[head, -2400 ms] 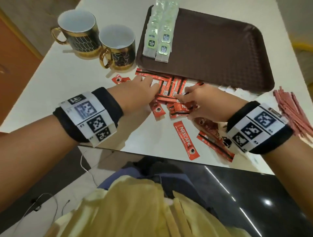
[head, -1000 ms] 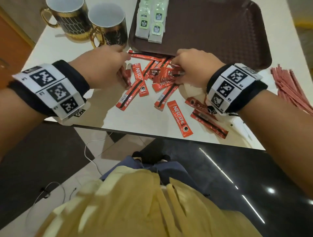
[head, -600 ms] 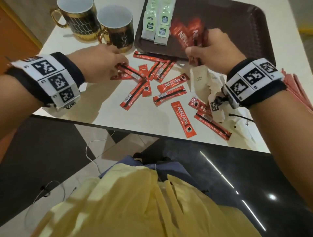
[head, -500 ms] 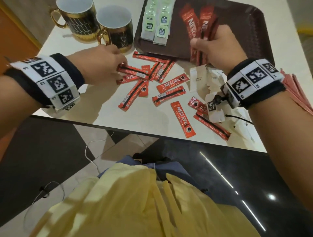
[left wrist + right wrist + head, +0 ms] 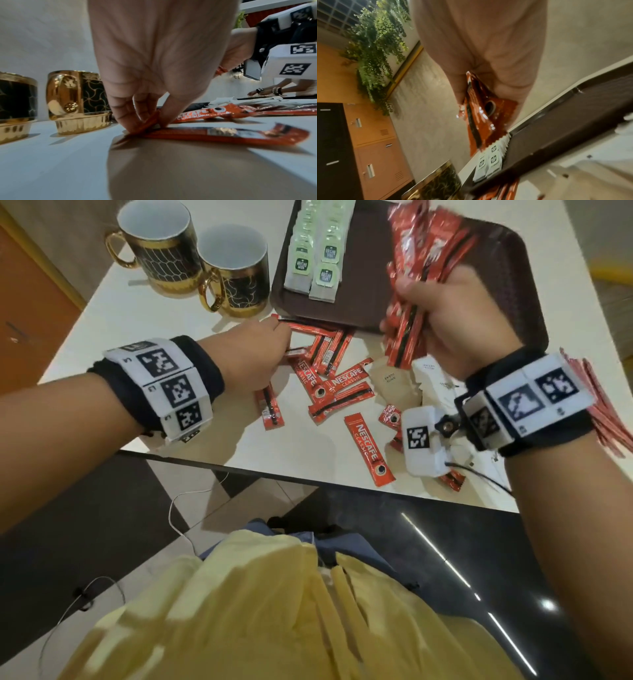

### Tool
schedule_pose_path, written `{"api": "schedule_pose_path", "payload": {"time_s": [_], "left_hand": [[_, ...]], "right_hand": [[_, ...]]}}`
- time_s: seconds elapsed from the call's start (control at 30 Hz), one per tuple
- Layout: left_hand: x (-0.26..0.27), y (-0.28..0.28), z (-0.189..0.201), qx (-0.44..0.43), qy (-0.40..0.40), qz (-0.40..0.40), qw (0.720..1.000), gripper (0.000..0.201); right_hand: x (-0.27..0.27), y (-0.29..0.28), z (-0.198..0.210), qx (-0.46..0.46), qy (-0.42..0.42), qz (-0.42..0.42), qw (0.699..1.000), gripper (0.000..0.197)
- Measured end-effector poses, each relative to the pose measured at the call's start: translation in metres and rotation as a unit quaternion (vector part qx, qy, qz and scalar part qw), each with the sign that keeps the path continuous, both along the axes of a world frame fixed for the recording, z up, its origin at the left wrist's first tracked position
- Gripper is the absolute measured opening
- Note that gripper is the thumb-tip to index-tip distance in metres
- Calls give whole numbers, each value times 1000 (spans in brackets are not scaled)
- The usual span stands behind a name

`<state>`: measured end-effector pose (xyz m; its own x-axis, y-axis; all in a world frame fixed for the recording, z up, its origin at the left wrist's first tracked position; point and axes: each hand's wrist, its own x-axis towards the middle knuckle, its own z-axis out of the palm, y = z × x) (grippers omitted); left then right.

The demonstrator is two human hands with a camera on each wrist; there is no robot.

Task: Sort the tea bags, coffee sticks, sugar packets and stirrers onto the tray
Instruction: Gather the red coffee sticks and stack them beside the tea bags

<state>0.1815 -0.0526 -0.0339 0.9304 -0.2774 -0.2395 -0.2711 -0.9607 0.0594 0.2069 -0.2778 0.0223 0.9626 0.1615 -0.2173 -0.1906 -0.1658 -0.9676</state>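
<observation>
My right hand (image 5: 445, 313) grips a bundle of red coffee sticks (image 5: 424, 258) upright over the near edge of the brown tray (image 5: 507, 285); the wrist view shows the bundle (image 5: 481, 116) between thumb and fingers. Two rows of green tea bags (image 5: 318, 248) lie on the tray's left side. My left hand (image 5: 257, 354) is down on the white table, its fingertips (image 5: 137, 121) pinching the end of a coffee stick (image 5: 223, 134). Several more coffee sticks (image 5: 342, 385) lie scattered before the tray. White and brown sugar packets (image 5: 397, 385) lie below my right hand. Red stirrers (image 5: 606, 419) sit at the right, behind my wrist.
Two black-and-gold mugs (image 5: 161, 248) (image 5: 236, 272) stand at the table's back left, close to my left hand. The table's near edge (image 5: 308, 481) runs just behind the scattered sticks, with dark floor below. The tray's right half is bare.
My right hand gathered a bunch of coffee sticks from the table and lifted it up over the tray. My left hand stayed low among the sticks near the mugs.
</observation>
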Motion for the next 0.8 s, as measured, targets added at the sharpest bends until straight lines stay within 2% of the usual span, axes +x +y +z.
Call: {"api": "schedule_pose_path", "payload": {"time_s": [0.1, 0.17, 0.23, 0.3, 0.33, 0.4, 0.47, 0.53, 0.57, 0.6, 0.63, 0.7, 0.8], "left_hand": [[-2, -4, 0, 16, 20, 37, 999, 21], [0, -3, 1, 10, 24, 47, 999, 18], [2, -1, 9, -48, 20, 74, 996, 11], [4, -4, 26, -146, 17, 115, 982, 10], [4, -9, 35, -202, 14, 135, 970, 9], [2, -24, 48, -334, 22, 182, 924, 4], [-6, -42, 60, -453, 68, 220, 861, 25], [-10, -57, 63, -529, 133, 215, 810, 58], [-11, -63, 63, -549, 145, 206, 797, 70], [-12, -67, 63, -564, 143, 201, 788, 72], [-13, -69, 62, -576, 132, 199, 782, 67], [-9, -71, 56, -579, 113, 188, 785, 45], [-8, -75, 50, -571, 108, 189, 791, 30]], "right_hand": [[-18, 7, -10, -16, 62, 16, 998, 12], [-27, 10, -18, 25, 99, 16, 995, 9], [-33, 12, -23, 71, 118, 19, 990, 13], [-36, 14, -24, 93, 114, 26, 989, 13], [-37, 16, -25, 96, 106, 32, 989, 13], [-39, 23, -24, 91, 87, 46, 991, 16], [-41, 30, -25, 70, 62, 68, 993, 20], [-42, 34, -24, 38, 32, 83, 995, 20], [-42, 35, -23, 17, 16, 85, 996, 19], [-42, 37, -22, -1, 1, 87, 996, 18], [-41, 39, -22, -16, -16, 93, 995, 16], [-41, 41, -23, -64, -54, 114, 990, 17], [-42, 45, -20, -101, -68, 139, 983, 21]]}}
